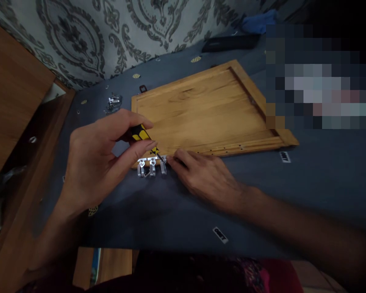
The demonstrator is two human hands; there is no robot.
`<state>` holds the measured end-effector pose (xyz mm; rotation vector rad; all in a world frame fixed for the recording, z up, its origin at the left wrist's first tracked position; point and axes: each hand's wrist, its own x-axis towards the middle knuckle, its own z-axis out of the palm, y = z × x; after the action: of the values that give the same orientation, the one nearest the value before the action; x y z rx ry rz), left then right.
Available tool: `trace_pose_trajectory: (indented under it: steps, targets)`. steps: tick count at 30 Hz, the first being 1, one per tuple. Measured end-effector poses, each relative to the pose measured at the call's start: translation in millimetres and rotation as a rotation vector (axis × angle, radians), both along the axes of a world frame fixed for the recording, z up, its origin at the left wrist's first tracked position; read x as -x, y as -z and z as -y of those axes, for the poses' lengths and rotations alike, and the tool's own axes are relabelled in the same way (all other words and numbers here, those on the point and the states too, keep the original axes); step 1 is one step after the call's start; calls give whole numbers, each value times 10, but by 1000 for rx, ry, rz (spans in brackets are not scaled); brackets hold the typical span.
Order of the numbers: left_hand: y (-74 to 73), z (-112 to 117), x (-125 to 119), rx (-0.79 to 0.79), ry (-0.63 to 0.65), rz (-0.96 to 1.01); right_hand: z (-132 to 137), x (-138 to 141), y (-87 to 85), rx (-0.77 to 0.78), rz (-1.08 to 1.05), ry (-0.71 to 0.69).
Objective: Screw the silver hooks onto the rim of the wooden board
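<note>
My left hand (97,156) is closed around the handle of a yellow-and-black screwdriver (141,133). The driver's tip points down at the third of three silver metal hooks (163,166) along the near edge of a framed wooden board (198,108). My right hand (203,173) rests low beside that edge. Its fingers are pinched together at the right side of the third hook. The other two hooks (152,167) sit to the left, side by side. Small dark holes run along the board's near edge, right of my fingers.
Several loose silver hooks (114,101) lie on the blue-grey patterned cloth (250,219) left of the board. A dark long object (231,42) and a blue cloth (259,21) lie at the back. Wooden furniture (15,93) stands at the left. A blurred-out patch covers the upper right.
</note>
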<state>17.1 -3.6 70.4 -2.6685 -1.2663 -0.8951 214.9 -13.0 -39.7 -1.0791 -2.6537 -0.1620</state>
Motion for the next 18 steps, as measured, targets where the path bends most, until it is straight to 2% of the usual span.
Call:
trace_pose_trajectory:
  steps: [6, 13, 18]
  targets:
    - [-12, 2, 13, -18, -48, -9, 0, 4, 5, 15, -3, 0]
    - [-90, -8, 62, 10, 30, -117, -1, 5, 10, -13, -4, 2]
    - [-120, -29, 111, 98, 89, -55, -1, -6, 9, -17, 2, 2]
